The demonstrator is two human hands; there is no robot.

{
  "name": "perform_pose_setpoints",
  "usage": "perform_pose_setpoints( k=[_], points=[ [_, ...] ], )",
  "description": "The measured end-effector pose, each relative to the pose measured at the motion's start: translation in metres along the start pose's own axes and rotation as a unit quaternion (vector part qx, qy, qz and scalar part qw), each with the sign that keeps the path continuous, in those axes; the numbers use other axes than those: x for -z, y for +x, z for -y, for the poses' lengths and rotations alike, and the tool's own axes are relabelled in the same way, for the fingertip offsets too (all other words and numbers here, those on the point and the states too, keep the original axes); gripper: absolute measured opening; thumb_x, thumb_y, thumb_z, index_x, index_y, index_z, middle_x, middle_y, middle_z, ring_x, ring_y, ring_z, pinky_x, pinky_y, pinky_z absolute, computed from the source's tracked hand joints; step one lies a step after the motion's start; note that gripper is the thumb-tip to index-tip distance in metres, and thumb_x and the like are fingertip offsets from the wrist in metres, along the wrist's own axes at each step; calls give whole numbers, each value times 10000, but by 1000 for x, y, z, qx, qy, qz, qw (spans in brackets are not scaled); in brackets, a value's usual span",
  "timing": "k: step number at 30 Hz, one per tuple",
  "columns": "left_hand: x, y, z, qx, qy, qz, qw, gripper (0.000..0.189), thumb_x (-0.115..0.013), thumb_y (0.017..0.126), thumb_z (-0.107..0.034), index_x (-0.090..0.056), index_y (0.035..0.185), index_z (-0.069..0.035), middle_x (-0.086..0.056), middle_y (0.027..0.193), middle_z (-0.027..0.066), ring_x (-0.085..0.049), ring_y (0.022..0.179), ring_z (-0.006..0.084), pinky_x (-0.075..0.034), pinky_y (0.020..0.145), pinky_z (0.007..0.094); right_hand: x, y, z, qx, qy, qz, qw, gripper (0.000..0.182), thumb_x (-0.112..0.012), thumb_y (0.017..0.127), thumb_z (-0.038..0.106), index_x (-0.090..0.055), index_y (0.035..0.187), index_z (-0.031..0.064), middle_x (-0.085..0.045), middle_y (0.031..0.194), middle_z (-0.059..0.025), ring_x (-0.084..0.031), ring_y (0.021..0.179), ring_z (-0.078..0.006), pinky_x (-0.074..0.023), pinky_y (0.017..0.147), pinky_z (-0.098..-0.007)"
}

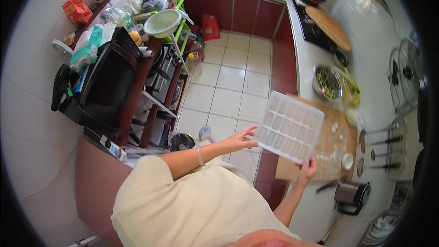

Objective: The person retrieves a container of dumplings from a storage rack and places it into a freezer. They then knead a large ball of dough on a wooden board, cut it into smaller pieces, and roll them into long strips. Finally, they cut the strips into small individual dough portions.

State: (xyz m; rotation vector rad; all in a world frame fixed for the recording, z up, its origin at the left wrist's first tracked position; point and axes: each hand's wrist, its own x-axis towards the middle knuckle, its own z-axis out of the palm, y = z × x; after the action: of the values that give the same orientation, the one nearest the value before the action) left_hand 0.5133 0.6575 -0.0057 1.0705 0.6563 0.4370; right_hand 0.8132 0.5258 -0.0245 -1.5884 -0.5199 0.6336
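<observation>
A translucent white plastic tray with divided compartments (289,127) is held up over the near edge of the floured wooden board (284,168). My right hand (307,168) grips its lower right corner. At its left edge is my left hand (246,138), fingers spread; whether they touch the tray I cannot tell. Small white dough pieces (334,129) and a small white bowl (347,161) rest on the board. Beyond it stands a metal bowl of chopped green filling (327,82).
An electric kettle (351,193) and a knife (331,185) lie right of the board. A round woven lid (329,29) covers part of the black stove (308,24). To the left, a shelf rack holds a black microwave oven (109,79) and a pale green basin (162,23).
</observation>
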Motion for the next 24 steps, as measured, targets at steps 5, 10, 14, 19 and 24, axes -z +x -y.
perform_pose_setpoints(
  k=[5,10,14,19,24],
  points=[
    [143,-9,-48,-87,-31,-241,966,698,-587,901,-293,-225,1439,-33,-433,1286,198,-604,998,203,-535,731,312,-210,48,56,-7,42,196,980,219,-563,888,85,-553,1070,-36,-593,897,-56,-590,676,-118,-511,514,-254],
    [263,-6,-102,-139,-173,-202,954,543,-546,901,-193,-320,1365,-25,-558,1075,137,-613,881,195,-540,707,339,-385,73,84,-29,142,282,948,322,-585,905,148,-502,1166,-22,-590,959,-65,-616,741,-142,-536,629,-281],
    [315,46,-132,-220,-179,-287,915,501,-522,892,-148,-345,1340,-10,-566,1054,127,-613,869,191,-542,713,363,-496,74,94,-143,177,356,906,453,-574,931,235,-397,1282,9,-552,1113,-111,-622,887,-191,-538,768,-350],
    [379,164,-175,-301,-41,-313,900,512,-602,859,-114,-374,1303,0,-550,1081,108,-607,814,140,-518,714,271,-617,124,85,-139,118,382,906,413,-548,938,244,-428,1263,20,-561,1135,-94,-580,995,-173,-505,800,-327],
    [510,239,-312,-299,293,-333,845,554,-717,769,-243,-459,1199,-8,-528,1057,141,-626,747,213,-525,659,326,-720,253,102,-105,183,303,929,359,-509,934,208,-437,1219,2,-595,1046,-114,-633,827,-208,-536,681,-335]
  ],
)
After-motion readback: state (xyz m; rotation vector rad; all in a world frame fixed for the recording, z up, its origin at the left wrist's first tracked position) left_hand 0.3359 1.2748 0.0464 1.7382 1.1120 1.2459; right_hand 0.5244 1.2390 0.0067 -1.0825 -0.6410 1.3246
